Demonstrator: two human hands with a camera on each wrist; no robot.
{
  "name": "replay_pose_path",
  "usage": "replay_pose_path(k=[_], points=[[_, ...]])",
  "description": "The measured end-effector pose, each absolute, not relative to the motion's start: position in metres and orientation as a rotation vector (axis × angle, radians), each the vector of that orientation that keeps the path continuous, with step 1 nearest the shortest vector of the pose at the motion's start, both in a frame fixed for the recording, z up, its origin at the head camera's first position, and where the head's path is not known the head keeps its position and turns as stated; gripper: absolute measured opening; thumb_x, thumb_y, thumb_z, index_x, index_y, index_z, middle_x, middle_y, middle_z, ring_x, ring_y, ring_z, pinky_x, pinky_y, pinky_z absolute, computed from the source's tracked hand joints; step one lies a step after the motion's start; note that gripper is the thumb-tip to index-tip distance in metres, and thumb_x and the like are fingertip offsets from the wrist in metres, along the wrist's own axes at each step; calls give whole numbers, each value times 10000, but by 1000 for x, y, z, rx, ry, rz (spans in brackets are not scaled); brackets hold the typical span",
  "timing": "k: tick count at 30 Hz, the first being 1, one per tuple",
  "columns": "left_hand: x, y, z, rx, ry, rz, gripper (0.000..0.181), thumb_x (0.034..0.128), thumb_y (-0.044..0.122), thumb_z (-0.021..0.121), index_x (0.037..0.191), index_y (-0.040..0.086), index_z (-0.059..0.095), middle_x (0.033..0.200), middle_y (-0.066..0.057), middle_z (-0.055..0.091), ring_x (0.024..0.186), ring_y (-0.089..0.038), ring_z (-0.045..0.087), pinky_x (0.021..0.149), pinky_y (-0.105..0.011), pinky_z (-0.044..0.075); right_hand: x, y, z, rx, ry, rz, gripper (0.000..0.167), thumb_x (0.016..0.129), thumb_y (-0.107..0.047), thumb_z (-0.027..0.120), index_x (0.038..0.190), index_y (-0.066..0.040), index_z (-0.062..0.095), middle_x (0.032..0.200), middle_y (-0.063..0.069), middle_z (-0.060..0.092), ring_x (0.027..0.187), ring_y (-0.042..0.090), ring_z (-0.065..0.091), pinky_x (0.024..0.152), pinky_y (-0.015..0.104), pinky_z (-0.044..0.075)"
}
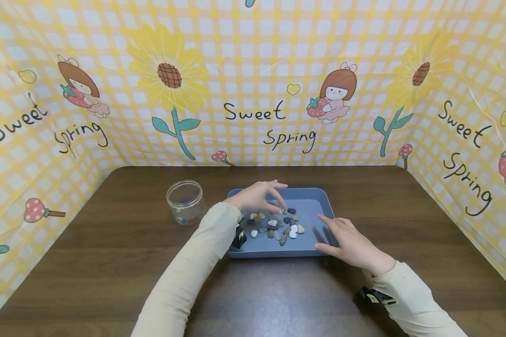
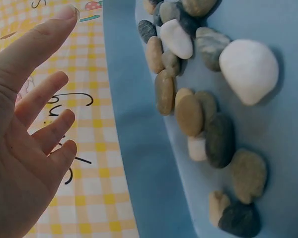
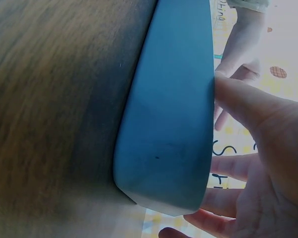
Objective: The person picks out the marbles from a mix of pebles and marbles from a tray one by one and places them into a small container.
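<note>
A blue tray [image 1: 312, 210] holds many pebbles [image 1: 272, 223] in white, tan, grey and black, gathered on its left and middle. My left hand [image 1: 259, 195] reaches over the tray's far left side, its thumb and fingers bent down and spread apart. Below those fingertips is a small glassy greenish piece [image 1: 284, 211]; whether they touch it I cannot tell. In the left wrist view, pebbles [image 2: 189, 115] lie beside the left hand [image 2: 30, 129]. My right hand [image 1: 352, 241] is at the tray's right end, fingers spread around the rim; contact is unclear.
A clear round jar [image 1: 185, 201] with several small glassy pieces at its bottom stands left of the tray on the brown wooden table [image 1: 109, 262]. Yellow checked cloth [image 1: 253, 70] surrounds the table at the back and sides.
</note>
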State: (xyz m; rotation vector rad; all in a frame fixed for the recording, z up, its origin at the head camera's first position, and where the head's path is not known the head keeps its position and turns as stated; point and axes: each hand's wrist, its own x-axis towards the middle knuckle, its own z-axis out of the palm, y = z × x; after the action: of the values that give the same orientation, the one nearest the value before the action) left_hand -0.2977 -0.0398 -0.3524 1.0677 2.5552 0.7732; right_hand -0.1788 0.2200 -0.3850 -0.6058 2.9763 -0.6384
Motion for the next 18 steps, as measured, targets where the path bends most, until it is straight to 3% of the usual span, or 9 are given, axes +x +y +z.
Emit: replay_pose_path(k=[18], points=[[-289, -52, -336, 1145, 2598, 778, 160, 819, 242, 717, 972, 196, 738, 1515, -7, 348, 1472, -218, 118, 1193, -487, 102, -178, 219, -384, -615, 2979, -637, 743, 860, -421, 629, 1424, -25, 351, 1363, 235, 474, 1259, 402, 374, 981, 578, 402]])
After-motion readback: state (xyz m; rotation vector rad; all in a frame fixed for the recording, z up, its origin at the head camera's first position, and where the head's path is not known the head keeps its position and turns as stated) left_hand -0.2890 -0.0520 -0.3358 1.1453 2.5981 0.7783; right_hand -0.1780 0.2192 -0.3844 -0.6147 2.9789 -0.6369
